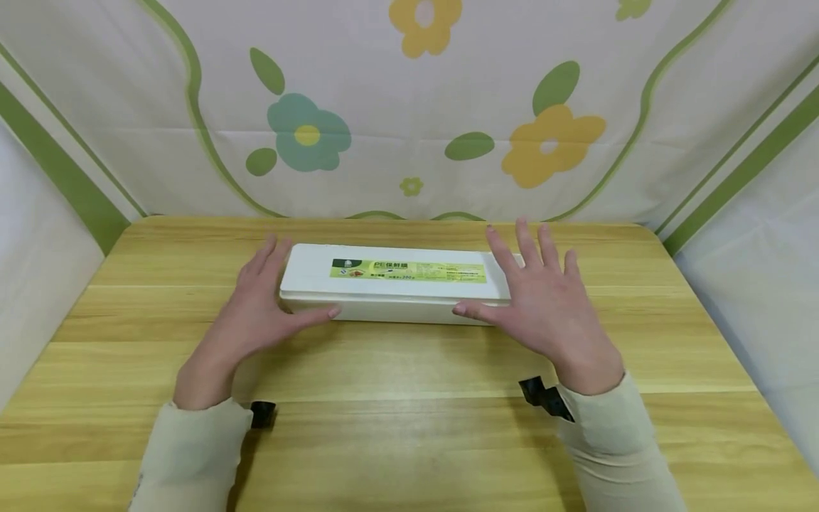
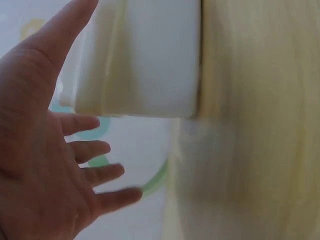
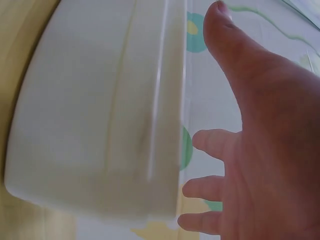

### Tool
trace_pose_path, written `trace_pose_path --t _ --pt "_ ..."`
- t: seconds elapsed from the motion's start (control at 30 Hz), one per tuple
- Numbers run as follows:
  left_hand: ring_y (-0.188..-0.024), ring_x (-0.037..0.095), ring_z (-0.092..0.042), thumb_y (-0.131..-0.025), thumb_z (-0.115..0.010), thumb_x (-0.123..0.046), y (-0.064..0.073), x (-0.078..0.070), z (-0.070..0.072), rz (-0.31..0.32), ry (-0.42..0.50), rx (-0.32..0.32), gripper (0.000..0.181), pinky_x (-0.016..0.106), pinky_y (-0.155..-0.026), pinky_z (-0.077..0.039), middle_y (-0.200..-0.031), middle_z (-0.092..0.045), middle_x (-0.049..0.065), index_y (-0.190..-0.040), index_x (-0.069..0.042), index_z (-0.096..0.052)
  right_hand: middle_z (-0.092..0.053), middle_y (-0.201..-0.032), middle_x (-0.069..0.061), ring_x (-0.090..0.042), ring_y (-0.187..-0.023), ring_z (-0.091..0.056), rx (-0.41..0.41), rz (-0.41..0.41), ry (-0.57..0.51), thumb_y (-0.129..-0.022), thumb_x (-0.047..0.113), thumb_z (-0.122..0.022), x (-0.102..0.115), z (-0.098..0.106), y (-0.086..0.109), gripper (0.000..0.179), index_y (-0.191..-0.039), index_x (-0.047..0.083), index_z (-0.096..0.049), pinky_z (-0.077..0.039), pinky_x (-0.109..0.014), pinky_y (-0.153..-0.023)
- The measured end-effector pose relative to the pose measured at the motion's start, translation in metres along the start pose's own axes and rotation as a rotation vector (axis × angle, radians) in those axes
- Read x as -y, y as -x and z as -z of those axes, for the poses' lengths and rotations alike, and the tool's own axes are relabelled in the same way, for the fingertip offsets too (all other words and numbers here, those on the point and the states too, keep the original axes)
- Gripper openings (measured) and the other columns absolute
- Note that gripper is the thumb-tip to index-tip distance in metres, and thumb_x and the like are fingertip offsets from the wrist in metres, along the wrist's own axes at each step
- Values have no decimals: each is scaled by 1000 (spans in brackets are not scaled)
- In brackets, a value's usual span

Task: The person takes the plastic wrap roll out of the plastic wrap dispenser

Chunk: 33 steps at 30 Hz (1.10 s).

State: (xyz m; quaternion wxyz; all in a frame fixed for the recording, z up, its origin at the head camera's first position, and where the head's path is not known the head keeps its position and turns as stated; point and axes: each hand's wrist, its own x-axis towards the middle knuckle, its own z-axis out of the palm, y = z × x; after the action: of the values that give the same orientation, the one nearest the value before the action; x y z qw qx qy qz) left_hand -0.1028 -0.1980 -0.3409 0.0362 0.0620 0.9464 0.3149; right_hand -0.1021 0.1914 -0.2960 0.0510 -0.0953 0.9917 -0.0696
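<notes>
Wood-grain table [image 1: 409, 412], white PE cling-film box [image 1: 403, 290] lying across it! Left hand [image 1: 248, 311], right hand [image 1: 552, 307], fingers spread straight at either end.

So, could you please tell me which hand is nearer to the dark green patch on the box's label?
Left: the left hand is beside the left end of the box, the end with the dark green patch; the right hand is at the opposite end.
</notes>
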Motion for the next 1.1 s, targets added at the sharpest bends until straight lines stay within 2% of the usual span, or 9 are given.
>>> trace_pose_path --t 0.13,0.27,0.4,0.53,0.6,0.7,0.9,1.1 --pt "-162 46 -23 -77 -99 -45 -6 12 -3 -58 211 20 124 74 -123 -28 -177 -24 17 -172 -20 -23 6 -182 -14 -48 -167 1 20 12 -7 -79 104 -44 2 -5 -3 124 -175 33 -9 -10 -80 -124" --pt "-150 33 -41 -78 -100 -31 -10 23 -4 -58 394 86 122 49 -112 -44 -164 -43 3 -172 -26 -23 3 -182 -16 -48 -167 -2 29 37 -6 -80 101 -50 4 -11 -7 122 -175 34 -11 -14 -80 -124" --pt "-143 26 -44 -81 -98 -22 -13 30 -1 -12 513 141 123 25 -100 -49 -164 -43 1 -174 -26 -17 0 -182 -17 -49 -167 -6 30 68 -6 -81 98 -54 5 -14 -9 120 -174 35 -12 -16 -78 -125" --pt "-138 25 -47 -82 -95 -9 -18 37 0 -3 619 168 115 17 -97 -54 -164 -42 5 -172 -22 -25 4 -182 -15 -49 -167 -5 48 92 -8 -82 97 -55 4 -16 -10 118 -174 37 -10 -16 -77 -126" --pt "-138 25 -47 -82 -94 -6 -21 40 -1 0 652 184 111 18 -97 -55 -165 -41 5 -171 -23 -30 5 -182 -15 -49 -167 -5 56 100 -10 -83 96 -55 4 -17 -10 118 -174 37 -9 -16 -77 -126" --pt "-141 24 -45 -83 -94 -7 -24 43 -1 8 657 201 109 18 -102 -52 -166 -41 3 -170 -25 -32 3 -182 -15 -50 -166 -5 54 108 -4 -83 95 -56 4 -18 -11 118 -174 37 -10 -16 -76 -127" --pt "-141 21 -44 -82 -96 -14 -26 46 -3 67 647 217 110 19 -105 -44 -162 -46 0 -171 -27 -32 -15 -180 -20 -50 -166 -9 12 109 13 -83 88 -67 7 -21 -14 117 -174 33 -18 -10 -75 -128" --pt "-139 19 -44 -82 -94 -9 -27 51 -8 66 708 211 107 19 -105 -45 -161 -47 1 -169 -27 -35 -34 -170 -23 -49 -163 -20 -54 130 -2 -80 82 -76 11 -30 -20 116 -170 25 -30 -8 -73 -130"
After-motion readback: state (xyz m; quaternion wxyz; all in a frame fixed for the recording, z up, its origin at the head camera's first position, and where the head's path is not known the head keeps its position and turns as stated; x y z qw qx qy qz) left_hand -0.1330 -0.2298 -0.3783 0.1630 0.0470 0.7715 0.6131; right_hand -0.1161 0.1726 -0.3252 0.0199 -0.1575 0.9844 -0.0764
